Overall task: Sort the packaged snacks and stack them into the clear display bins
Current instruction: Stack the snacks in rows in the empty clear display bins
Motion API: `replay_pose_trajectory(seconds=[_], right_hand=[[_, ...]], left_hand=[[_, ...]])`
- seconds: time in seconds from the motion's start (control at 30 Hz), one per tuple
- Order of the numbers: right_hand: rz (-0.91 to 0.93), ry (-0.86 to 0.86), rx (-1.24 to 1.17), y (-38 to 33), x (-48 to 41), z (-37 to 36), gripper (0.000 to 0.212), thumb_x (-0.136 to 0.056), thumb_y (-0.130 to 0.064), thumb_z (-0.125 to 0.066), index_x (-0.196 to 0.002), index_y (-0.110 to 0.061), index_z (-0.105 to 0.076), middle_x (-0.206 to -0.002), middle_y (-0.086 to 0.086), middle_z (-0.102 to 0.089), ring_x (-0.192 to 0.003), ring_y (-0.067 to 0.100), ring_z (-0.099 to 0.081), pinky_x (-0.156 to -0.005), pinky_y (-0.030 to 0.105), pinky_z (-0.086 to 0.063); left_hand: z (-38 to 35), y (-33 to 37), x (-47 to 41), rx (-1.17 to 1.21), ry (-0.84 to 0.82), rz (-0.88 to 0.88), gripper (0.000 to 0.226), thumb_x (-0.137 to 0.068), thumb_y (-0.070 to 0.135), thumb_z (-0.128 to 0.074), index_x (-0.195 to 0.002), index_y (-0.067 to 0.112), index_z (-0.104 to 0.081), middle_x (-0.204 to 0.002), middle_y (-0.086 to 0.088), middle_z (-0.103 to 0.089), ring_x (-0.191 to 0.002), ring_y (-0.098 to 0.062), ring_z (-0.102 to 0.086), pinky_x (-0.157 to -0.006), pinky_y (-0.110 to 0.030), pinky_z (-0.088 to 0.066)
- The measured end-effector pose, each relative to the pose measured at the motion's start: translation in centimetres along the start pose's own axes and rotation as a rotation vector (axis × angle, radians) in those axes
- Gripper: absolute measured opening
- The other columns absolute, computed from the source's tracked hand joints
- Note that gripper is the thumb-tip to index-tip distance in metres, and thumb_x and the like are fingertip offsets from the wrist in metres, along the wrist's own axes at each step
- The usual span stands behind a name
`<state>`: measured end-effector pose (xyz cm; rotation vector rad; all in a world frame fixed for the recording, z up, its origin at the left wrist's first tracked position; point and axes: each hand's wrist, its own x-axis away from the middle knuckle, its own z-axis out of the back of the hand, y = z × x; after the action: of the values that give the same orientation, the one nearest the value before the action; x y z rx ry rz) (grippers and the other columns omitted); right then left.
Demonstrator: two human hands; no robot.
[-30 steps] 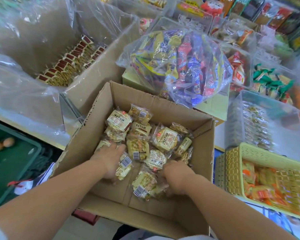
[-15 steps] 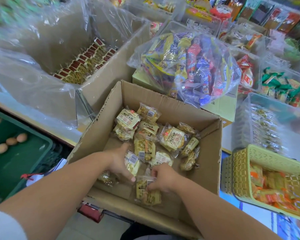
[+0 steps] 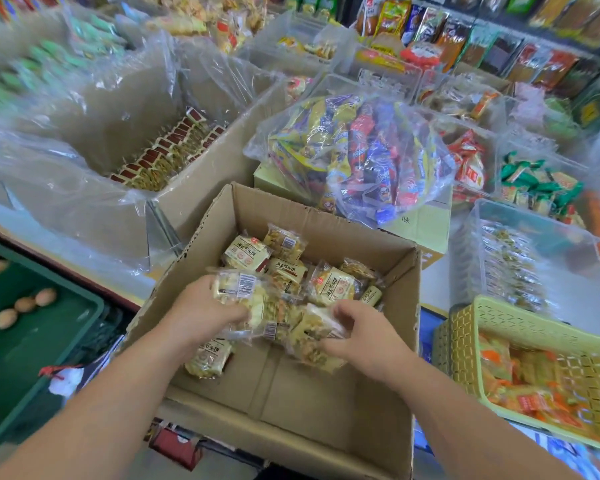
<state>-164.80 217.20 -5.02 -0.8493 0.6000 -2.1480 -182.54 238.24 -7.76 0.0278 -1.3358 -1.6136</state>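
An open cardboard box point(image 3: 400, 327) in front of me holds several small clear packets of yellow biscuits point(image 3: 329, 284). My left hand point(image 3: 201, 315) grips a bunch of these packets point(image 3: 243, 294), lifted off the box floor. My right hand point(image 3: 364, 336) grips another bunch of packets point(image 3: 312, 337) beside it. One packet point(image 3: 208, 358) lies loose under my left hand. A clear display bin point(image 3: 520, 237) to the right holds a row of the same packets point(image 3: 510, 268).
A yellow-green basket point(image 3: 465, 327) of orange packets stands right of the box. A clear bag of mixed snacks point(image 3: 357, 154) sits behind it. A plastic-lined carton point(image 3: 201, 174) with red-topped packets is at the left. A green crate point(image 3: 49, 344) with eggs lies lower left.
Both hands have gathered packets from the near part of the box and raised them together. The camera has tilted up towards the shelves.
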Motion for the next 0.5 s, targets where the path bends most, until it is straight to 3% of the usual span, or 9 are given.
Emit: replay_pose_trajectory(seconds=[0.07,0.1,0.13,0.17,0.23,0.33,0.4,0.5], right_hand=[[0.172,0.173,-0.138,-0.2,1.7,2.5,0.042,-0.075,-0.024,-0.082,-0.101,-0.050,-0.061,-0.103,-0.018,-0.058,-0.096,0.006,-0.058,-0.079,0.013,-0.045],[0.258,0.223,-0.190,-0.4,2.6,3.5,0.053,-0.074,-0.023,-0.079,-0.109,-0.057,-0.060,-0.113,-0.025,-0.055,-0.107,0.002,-0.057,-0.085,0.009,-0.044],[0.337,0.253,-0.195,-0.4,3.4,4.3,0.060,-0.072,-0.020,-0.075,-0.115,-0.058,-0.059,-0.120,-0.027,-0.051,-0.115,0.003,-0.055,-0.090,0.010,-0.044],[0.423,0.287,-0.146,-0.2,4.1,4.9,0.064,-0.072,-0.015,-0.072,-0.120,-0.053,-0.059,-0.127,-0.024,-0.050,-0.121,0.007,-0.054,-0.094,0.013,-0.046],[0.608,0.396,0.096,0.3,4.9,5.7,0.064,-0.072,-0.006,-0.068,-0.125,-0.040,-0.060,-0.133,-0.011,-0.053,-0.130,0.018,-0.050,-0.103,0.028,-0.046],[0.801,0.472,0.380,1.7,5.6,6.7,0.044,-0.085,-0.014,-0.061,-0.125,-0.032,-0.059,-0.133,0.001,-0.059,-0.133,0.033,-0.047,-0.104,0.047,-0.047],[0.856,0.443,0.444,3.1,6.2,7.4,0.040,-0.090,-0.015,-0.057,-0.127,-0.031,-0.058,-0.136,0.002,-0.057,-0.135,0.034,-0.046,-0.103,0.046,-0.049],[0.948,0.367,0.466,5.4,7.0,8.7,0.043,-0.094,-0.011,-0.063,-0.133,-0.027,-0.057,-0.141,0.002,-0.054,-0.143,0.029,-0.040,-0.111,0.043,-0.044]], left_hand=[[0.0,0.5,2.4,0.300,0.034,0.049,0.085,-0.057,0.024,-0.098,-0.133,0.019,-0.059,-0.114,-0.003,-0.075,-0.094,-0.022,-0.076,-0.097,-0.049,-0.054],[-0.5,0.9,3.8,0.441,0.051,0.074,0.103,-0.056,0.027,-0.098,-0.145,0.021,-0.047,-0.123,-0.004,-0.070,-0.090,-0.018,-0.077,-0.101,-0.050,-0.050],[-1.3,1.4,5.1,0.566,0.052,0.086,0.106,-0.058,0.025,-0.095,-0.149,0.024,-0.041,-0.126,-0.005,-0.068,-0.080,-0.012,-0.078,-0.097,-0.046,-0.050],[-2.3,1.9,6.2,0.653,0.035,0.089,0.100,-0.061,0.023,-0.092,-0.149,0.021,-0.042,-0.123,-0.006,-0.069,-0.072,-0.008,-0.076,-0.086,-0.040,-0.049],[-4.7,2.8,7.7,0.780,-0.051,0.125,0.084,-0.066,0.019,-0.086,-0.142,0.012,-0.051,-0.107,-0.007,-0.074,-0.071,-0.017,-0.074,-0.071,-0.038,-0.048],[-7.6,4.1,8.7,0.933,-0.171,0.219,0.066,-0.072,0.021,-0.077,-0.133,0.007,-0.058,-0.108,-0.014,-0.075,-0.083,-0.033,-0.077,-0.079,-0.049,-0.057],[-9.1,5.5,9.6,0.970,-0.207,0.237,0.060,-0.074,0.037,-0.076,-0.129,0.016,-0.063,-0.116,-0.018,-0.075,-0.095,-0.041,-0.076,-0.088,-0.060,-0.057],[-11.9,6.9,10.8,0.933,-0.271,0.191,0.065,-0.075,0.050,-0.081,-0.133,0.030,-0.061,-0.120,-0.016,-0.074,-0.104,-0.043,-0.073,-0.087,-0.066,-0.057]])
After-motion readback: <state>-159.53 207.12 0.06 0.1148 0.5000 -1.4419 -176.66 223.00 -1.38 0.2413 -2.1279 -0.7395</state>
